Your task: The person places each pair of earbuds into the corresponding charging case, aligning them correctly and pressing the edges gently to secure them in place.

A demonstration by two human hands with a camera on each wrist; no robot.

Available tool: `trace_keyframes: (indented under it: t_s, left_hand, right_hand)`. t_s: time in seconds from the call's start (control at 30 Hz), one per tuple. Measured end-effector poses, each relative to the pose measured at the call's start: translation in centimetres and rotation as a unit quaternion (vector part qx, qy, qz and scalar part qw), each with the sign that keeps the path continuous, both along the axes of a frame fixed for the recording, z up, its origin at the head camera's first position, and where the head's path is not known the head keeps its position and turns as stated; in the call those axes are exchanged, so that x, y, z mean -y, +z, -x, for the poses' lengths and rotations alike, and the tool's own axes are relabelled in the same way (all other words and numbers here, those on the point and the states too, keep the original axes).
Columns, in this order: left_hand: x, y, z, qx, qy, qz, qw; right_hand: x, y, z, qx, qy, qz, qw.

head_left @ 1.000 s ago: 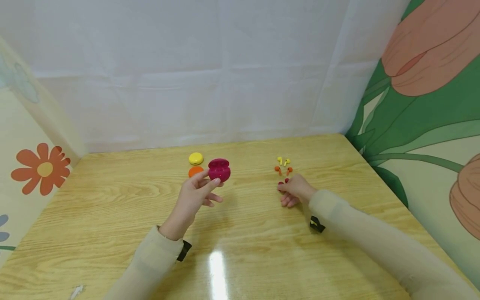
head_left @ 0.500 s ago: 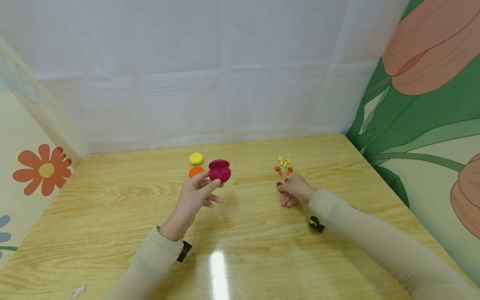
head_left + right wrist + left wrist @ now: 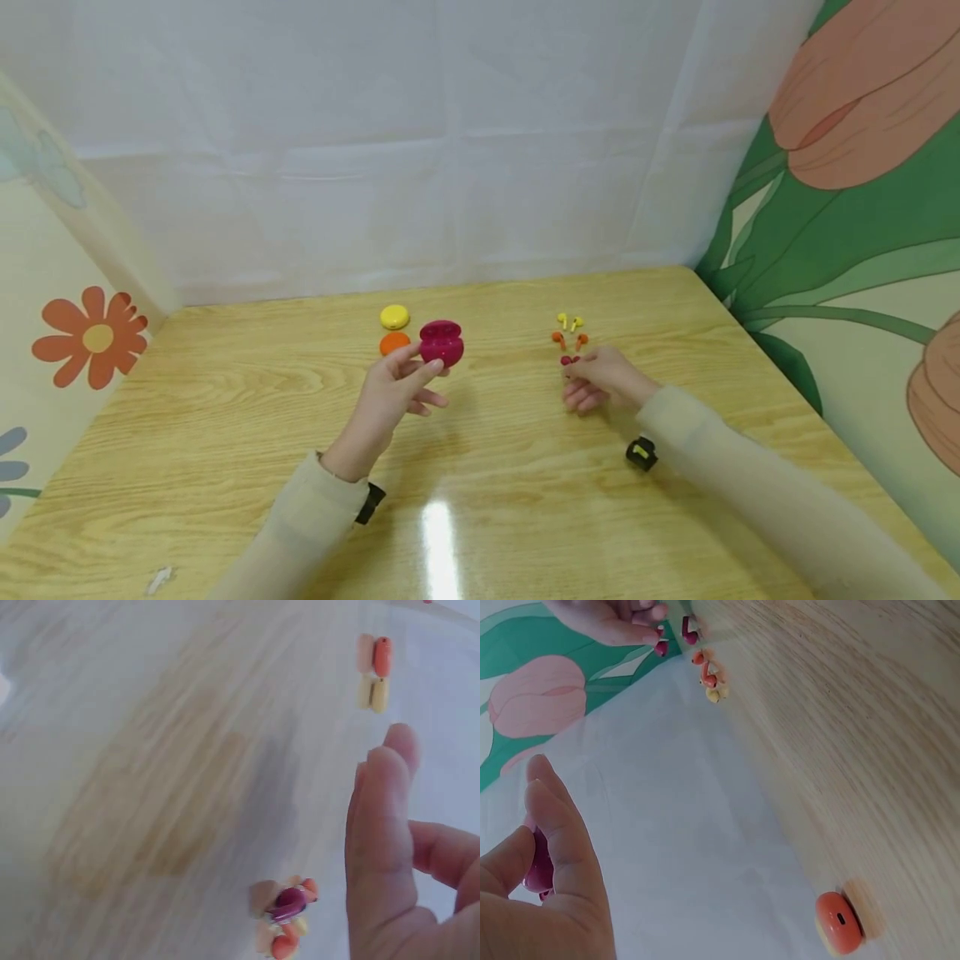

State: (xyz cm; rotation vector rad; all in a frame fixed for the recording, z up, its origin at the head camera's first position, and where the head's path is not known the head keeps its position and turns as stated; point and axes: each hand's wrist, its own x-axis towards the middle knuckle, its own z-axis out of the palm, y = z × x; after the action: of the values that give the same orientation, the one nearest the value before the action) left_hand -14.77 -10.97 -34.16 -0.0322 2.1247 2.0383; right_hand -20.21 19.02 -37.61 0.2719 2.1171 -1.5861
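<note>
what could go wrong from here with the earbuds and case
The right hand appears to pinch a small magenta earbud, which might slip. The left hand holds the open magenta case in the air, so a loosened grip could drop it. The orange earbuds lie close to the right hand and may get nudged.

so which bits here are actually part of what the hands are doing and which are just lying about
In use, judging by the hands:
Magenta case, open, held by the left hand
Magenta buds, one apparently pinched by the right hand

Lying on the table, untouched:
Yellow case
Orange case
Yellow buds
Orange buds
</note>
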Motion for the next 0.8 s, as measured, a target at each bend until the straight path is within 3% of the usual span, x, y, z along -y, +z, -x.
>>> trace_keyframes:
  t_s: [0.27,0.8]
  left_hand:
    - [-0.1,-0.1,0.0,0.001,0.004,-0.001,1.0]
    - [-0.2,-0.4,0.1,-0.003,0.006,-0.008,0.9999]
  right_hand:
    - [0.2,1.2,-0.6,-0.025,0.019,-0.017,0.9993]
    - [1.0,3.7,-1.7,-0.083,0.041,0.012,0.9956]
